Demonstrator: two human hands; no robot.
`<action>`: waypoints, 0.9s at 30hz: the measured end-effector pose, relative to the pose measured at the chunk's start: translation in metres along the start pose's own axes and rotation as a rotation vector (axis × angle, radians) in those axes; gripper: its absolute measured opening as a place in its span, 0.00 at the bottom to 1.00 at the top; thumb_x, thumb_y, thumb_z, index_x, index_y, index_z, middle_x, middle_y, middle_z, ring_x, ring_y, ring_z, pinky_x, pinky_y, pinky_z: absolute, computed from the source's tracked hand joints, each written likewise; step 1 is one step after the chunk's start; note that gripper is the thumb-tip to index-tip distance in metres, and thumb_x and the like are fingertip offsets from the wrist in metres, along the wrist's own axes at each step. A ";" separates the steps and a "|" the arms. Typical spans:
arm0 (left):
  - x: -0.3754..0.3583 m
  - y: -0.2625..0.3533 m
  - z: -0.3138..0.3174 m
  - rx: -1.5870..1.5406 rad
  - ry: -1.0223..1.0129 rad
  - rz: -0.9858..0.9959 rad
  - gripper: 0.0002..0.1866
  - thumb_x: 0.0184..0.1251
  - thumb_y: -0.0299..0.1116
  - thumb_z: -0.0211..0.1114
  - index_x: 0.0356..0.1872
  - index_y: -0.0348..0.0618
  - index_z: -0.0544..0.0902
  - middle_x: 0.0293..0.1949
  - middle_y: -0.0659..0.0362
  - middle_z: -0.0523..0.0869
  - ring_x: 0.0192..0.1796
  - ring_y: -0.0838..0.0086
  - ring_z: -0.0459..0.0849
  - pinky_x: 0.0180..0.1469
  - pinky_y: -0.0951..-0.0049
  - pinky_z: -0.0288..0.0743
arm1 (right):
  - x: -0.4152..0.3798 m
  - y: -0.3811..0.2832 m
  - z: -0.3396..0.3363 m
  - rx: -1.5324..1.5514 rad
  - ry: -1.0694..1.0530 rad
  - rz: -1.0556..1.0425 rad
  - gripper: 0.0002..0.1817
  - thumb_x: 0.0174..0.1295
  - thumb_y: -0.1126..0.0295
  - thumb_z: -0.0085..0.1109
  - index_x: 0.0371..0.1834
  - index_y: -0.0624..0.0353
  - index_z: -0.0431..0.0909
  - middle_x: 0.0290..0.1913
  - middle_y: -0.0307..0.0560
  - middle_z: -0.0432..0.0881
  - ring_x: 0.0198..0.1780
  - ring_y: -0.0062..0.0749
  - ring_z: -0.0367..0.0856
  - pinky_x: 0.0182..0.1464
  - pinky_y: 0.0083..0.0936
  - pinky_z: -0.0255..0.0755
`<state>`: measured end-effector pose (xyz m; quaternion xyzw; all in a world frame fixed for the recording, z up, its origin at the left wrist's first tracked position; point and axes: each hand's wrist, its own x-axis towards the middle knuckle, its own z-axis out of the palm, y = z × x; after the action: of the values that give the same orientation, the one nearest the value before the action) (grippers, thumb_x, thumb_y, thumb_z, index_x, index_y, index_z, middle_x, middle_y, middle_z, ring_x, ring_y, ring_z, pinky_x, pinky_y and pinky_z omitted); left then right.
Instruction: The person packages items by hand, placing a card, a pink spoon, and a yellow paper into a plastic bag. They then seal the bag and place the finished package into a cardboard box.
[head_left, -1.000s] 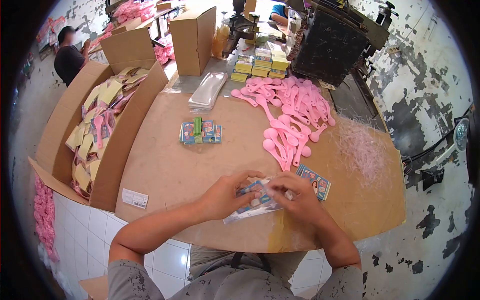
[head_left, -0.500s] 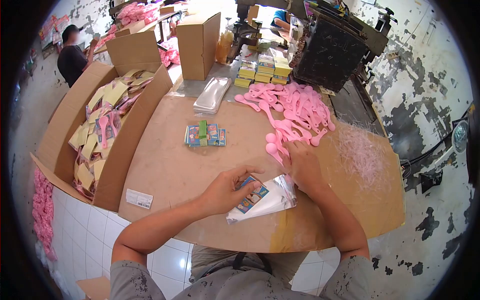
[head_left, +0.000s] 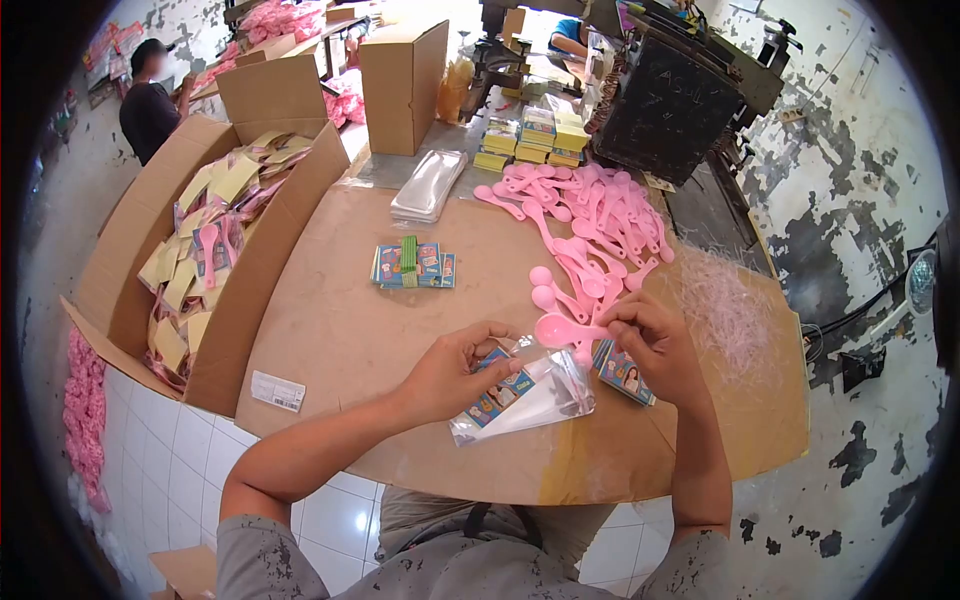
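Observation:
My left hand point(head_left: 450, 372) pinches the upper left of a clear plastic bag point(head_left: 558, 398), its thumb over a blue printed card point(head_left: 497, 402) at the bag's left side. Between the thumb and fingers of my right hand point(head_left: 655, 342) is a pink plastic spoon point(head_left: 556, 330). Its round bowl points left, close over the bag's upper edge. Partly beneath that hand lies a stack of printed cards point(head_left: 628, 378). Beyond it spreads a pile of pink spoons point(head_left: 600, 215), with several loose ones at its near edge.
A banded card bundle point(head_left: 425, 268) and a stack of clear bags point(head_left: 430, 185) lie on the cardboard-covered table point(head_left: 330, 330). At left stands an open carton point(head_left: 265, 290) of filled packs. Plastic shreds point(head_left: 735, 310) lie right; card stacks point(head_left: 535, 135) and a black machine point(head_left: 670, 105) stand behind.
My right hand has come back from the near edge of the spoon pile with a pink spoon, uncovering the card stack. My left hand stays at the bag, whose upper edge is now lifted.

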<state>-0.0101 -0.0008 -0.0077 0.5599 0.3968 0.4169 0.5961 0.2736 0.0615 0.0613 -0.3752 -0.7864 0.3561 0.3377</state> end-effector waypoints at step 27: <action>-0.003 0.006 -0.002 0.233 -0.067 -0.007 0.21 0.77 0.31 0.70 0.67 0.37 0.82 0.52 0.53 0.92 0.51 0.78 0.89 0.56 0.72 0.84 | 0.017 -0.018 -0.004 -0.240 -0.121 -0.141 0.06 0.69 0.79 0.64 0.45 0.63 0.87 0.40 0.44 0.82 0.37 0.28 0.79 0.40 0.26 0.73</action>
<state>-0.0128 -0.0026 -0.0019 0.6375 0.4244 0.3471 0.5413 0.2619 0.0678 0.0824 -0.3349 -0.8665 0.2569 0.2666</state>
